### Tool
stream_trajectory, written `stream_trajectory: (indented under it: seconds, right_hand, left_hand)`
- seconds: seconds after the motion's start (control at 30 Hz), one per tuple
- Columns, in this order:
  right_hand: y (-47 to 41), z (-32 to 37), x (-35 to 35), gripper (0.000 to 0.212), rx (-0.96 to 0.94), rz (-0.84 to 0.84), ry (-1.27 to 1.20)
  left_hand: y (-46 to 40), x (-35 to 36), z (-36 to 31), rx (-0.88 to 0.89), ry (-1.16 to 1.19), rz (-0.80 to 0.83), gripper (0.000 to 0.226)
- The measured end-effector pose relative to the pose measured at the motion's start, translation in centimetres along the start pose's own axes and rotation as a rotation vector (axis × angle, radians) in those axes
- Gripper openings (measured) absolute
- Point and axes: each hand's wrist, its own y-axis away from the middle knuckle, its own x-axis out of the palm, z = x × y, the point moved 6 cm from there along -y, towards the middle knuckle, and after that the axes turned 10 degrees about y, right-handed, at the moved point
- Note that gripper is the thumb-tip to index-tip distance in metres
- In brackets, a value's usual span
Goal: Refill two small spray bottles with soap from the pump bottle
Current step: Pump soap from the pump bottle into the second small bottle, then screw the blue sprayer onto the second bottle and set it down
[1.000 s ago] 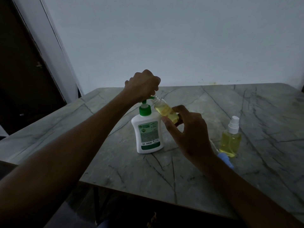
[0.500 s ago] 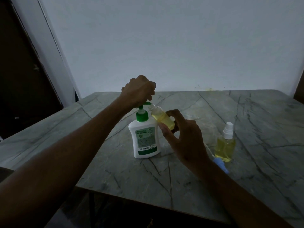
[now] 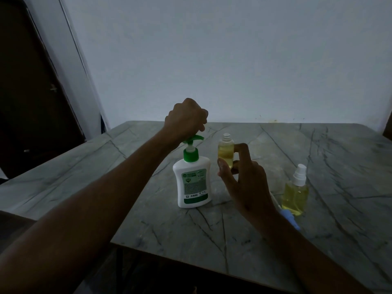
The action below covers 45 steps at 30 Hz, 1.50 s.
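A white pump bottle (image 3: 194, 183) with a green pump head (image 3: 194, 139) stands upright on the marble table (image 3: 212, 234). My left hand (image 3: 186, 117) is a curled fist resting on top of the pump head. My right hand (image 3: 244, 183) pinches a small uncapped spray bottle (image 3: 226, 152) between thumb and fingers. That bottle is upright, holds yellow liquid, and sits just right of the pump nozzle, apart from it. A second small spray bottle (image 3: 295, 194) with a white sprayer top and yellow liquid stands on the table to the right.
A blue and white item (image 3: 290, 219) lies on the table, partly hidden behind my right wrist. A pale wall runs behind the table. A dark door (image 3: 31, 92) is at the left. The table's near edge (image 3: 169, 254) lies below my forearms.
My right hand has drawn the small bottle away from the pump nozzle to the right and turned it from tilted to upright. My left fist stays on the pump head.
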Motion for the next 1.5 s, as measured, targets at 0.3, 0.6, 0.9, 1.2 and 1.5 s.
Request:
stream_trajectory:
  seconds: [0.3,0.6,0.9,1.2,1.5]
  right_hand:
    - [-0.2,-0.1,0.0,0.043,0.003,0.027,0.026]
    - [-0.4,0.2,0.1,0.048,0.046,0.132,0.091]
    - [-1.3,-0.2,0.1,0.047,0.087,0.224,0.111]
    - [0.5,-1.1,-1.1,0.024,0.127,0.322,0.183]
    - [4.2,-0.8,-3.3,0.022,0.197,0.336,0.209]
  left_hand:
    - [1.0,-0.9,-0.6,0.048,-0.034,-0.096,0.028]
    - [1.9,-1.8,-0.8,0.027,0.011,-0.126,0.056]
    - [2.2,-2.4,-0.5,0.023,0.020,-0.119,0.048]
    - [4.1,-3.8,-0.3,0.148,-0.102,-0.190,0.035]
    - [18.9,-2.7,-2.4,0.842,-0.134,-0.592,0.022]
